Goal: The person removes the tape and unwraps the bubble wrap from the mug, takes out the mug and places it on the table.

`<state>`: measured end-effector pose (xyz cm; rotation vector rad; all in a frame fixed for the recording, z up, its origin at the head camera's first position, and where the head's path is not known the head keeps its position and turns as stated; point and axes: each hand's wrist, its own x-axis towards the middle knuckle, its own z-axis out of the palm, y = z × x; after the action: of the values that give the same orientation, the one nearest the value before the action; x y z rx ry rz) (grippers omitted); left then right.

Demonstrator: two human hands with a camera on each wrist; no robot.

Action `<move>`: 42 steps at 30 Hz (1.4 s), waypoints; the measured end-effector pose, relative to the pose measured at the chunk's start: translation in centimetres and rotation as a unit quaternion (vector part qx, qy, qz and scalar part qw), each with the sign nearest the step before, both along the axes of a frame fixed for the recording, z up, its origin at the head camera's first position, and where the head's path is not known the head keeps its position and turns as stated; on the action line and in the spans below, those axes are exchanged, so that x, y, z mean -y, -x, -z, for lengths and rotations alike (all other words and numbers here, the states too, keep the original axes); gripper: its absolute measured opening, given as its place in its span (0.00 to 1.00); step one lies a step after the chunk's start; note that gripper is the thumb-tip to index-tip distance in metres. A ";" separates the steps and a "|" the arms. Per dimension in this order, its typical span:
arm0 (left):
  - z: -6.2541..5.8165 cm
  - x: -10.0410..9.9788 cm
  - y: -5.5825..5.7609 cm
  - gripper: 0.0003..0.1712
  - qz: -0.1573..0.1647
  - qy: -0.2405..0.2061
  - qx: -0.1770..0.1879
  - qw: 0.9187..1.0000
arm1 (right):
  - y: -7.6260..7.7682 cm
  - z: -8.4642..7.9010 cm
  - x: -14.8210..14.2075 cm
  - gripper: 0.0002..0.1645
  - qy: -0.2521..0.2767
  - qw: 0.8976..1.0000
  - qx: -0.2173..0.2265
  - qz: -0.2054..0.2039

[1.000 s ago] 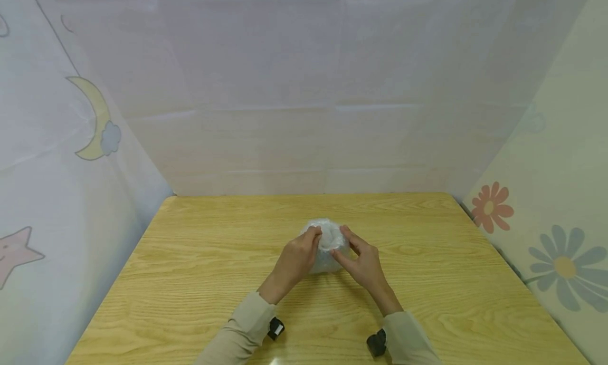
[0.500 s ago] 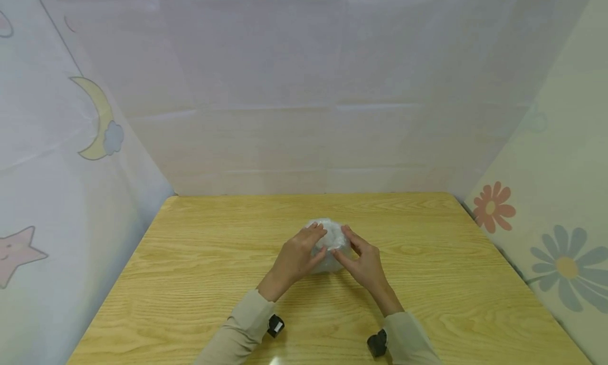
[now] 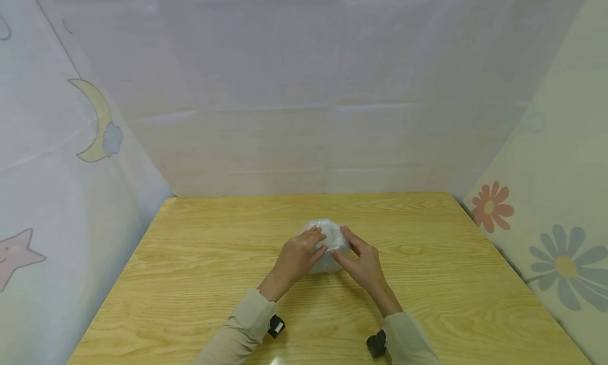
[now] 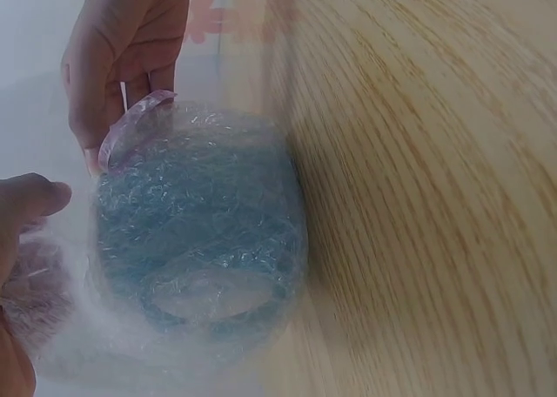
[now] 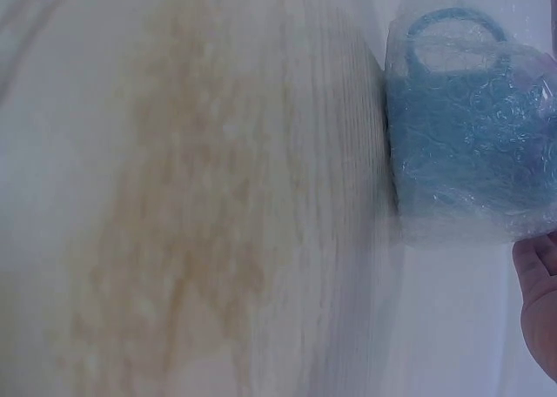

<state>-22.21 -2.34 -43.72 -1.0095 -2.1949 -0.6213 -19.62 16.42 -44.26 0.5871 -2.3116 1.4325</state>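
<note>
A light-blue mug [image 4: 200, 214] wrapped in clear bubble wrap stands on the table; its loop handle shows through the plastic in both wrist views. My right hand [image 3: 364, 262] holds the wrap's upper edge at the right, thumb and fingers on either side of it. Over the left part of the top lies my left hand [image 3: 295, 257], fingers extended onto the bubble wrap [image 3: 328, 262] and thumb apart from them. In the left wrist view, a pinkish wrap edge [image 4: 135, 123] sits by the right hand. What lies inside the mug is hidden.
The wood-grain table [image 3: 214, 249] extends around the mug on every side. A pale sheet [image 3: 266, 90] rises behind it, with printed sheets at left and right. Small black devices [image 3: 377, 344] are on both wrists.
My left fingers have opened from a pinch on the wrap's edge and spread flat over the top. The right hand and the mug stay in place.
</note>
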 end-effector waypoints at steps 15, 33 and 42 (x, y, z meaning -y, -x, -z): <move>0.3 -0.1 0.3 0.12 0.019 -0.036 0.004 0.999 | -0.1 -0.2 0.2 0.35 0.002 1.000 0.007 -0.004; 0.4 0.1 0.3 0.08 0.027 -0.103 0.049 0.993 | 1.6 3.0 -0.6 0.37 0.004 1.000 0.009 0.005; 0.6 0.2 0.5 0.08 0.035 -0.146 0.070 0.986 | 2.0 3.5 -1.0 0.38 0.005 1.000 0.011 -0.001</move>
<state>-22.67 -2.58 -44.31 -0.9124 -2.1127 -1.0408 -21.62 17.45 -47.75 0.5735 -2.3215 1.4574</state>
